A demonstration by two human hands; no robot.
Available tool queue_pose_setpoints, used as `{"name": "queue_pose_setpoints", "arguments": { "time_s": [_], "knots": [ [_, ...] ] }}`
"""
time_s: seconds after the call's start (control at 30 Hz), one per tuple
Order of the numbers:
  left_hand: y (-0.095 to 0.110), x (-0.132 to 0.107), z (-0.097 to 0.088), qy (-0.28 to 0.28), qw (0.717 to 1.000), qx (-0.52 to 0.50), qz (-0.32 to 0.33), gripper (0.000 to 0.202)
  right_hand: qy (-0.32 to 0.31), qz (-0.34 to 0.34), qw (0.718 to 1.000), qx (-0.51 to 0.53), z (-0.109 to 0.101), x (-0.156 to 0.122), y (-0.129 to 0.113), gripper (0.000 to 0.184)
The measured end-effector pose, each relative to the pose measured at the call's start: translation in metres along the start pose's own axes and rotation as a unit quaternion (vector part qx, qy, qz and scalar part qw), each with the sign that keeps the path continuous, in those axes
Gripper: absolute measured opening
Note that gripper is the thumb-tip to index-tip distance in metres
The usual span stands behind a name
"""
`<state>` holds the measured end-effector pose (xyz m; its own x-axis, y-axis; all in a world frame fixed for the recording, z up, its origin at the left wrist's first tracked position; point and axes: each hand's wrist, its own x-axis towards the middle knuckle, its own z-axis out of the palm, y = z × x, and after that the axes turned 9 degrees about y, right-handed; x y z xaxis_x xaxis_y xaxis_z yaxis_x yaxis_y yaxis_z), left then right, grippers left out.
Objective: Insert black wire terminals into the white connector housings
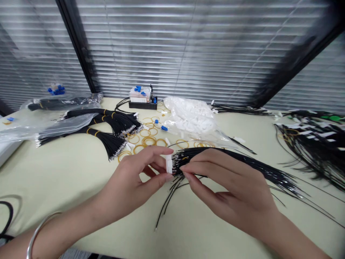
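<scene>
Head view: left grip [128,181] pinches a blocky white connector [169,164].

The connector [169,164] is white, the wires [258,166] black, the bands [149,145] yellow, the tabletop [121,230] cream, the blinds [172,46] striped grey.

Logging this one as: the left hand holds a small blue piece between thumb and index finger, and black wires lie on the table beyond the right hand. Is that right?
Not quite: the small piece in the left hand is white, as the head view shows. Black wires do lie on the table beyond the right hand.
</scene>
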<state>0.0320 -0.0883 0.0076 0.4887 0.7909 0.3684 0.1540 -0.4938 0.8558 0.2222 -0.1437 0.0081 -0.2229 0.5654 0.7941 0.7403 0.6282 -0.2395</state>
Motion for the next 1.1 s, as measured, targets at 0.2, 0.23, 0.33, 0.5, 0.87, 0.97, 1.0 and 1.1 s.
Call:
{"name": "queue_pose_setpoints", "arguments": {
  "time_s": [0.2, 0.23, 0.33, 0.5, 0.87, 0.97, 1.0, 1.1],
  "knots": [
    [0.000, 0.003, 0.000, -0.002, 1.000, -0.012, -0.010, 0.031, -0.001, 0.000, 1.000, 0.007, 0.000, 0.001, 0.000, 0.013],
    [0.001, 0.003, 0.000, -0.003, 1.000, -0.015, -0.018, 0.031, -0.001, 0.001, 1.000, 0.009, 0.000, 0.001, 0.000, 0.013],
    [0.003, 0.003, 0.001, -0.007, 0.999, -0.028, -0.036, 0.030, 0.005, -0.001, 1.000, 0.014, 0.001, 0.001, 0.000, 0.013],
    [0.004, 0.002, 0.002, -0.007, 0.999, -0.035, -0.033, 0.029, 0.004, 0.011, 1.000, 0.021, 0.005, -0.002, -0.002, 0.013],
    [-0.004, 0.001, 0.005, -0.001, 0.999, -0.030, -0.040, 0.028, 0.003, 0.006, 1.000, 0.008, 0.011, -0.006, -0.001, 0.011],
    [-0.003, 0.001, 0.006, -0.002, 0.998, -0.032, -0.046, 0.026, 0.008, 0.003, 1.000, 0.016, 0.012, -0.007, 0.001, 0.012],
    [-0.003, 0.001, 0.006, -0.002, 0.998, -0.032, -0.046, 0.026, 0.010, 0.003, 1.000, 0.016, 0.012, -0.008, 0.001, 0.012],
    [-0.003, 0.000, 0.006, -0.002, 0.998, -0.035, -0.047, 0.026, 0.015, 0.004, 1.000, 0.016, 0.012, -0.007, 0.000, 0.012]
  ]
}}
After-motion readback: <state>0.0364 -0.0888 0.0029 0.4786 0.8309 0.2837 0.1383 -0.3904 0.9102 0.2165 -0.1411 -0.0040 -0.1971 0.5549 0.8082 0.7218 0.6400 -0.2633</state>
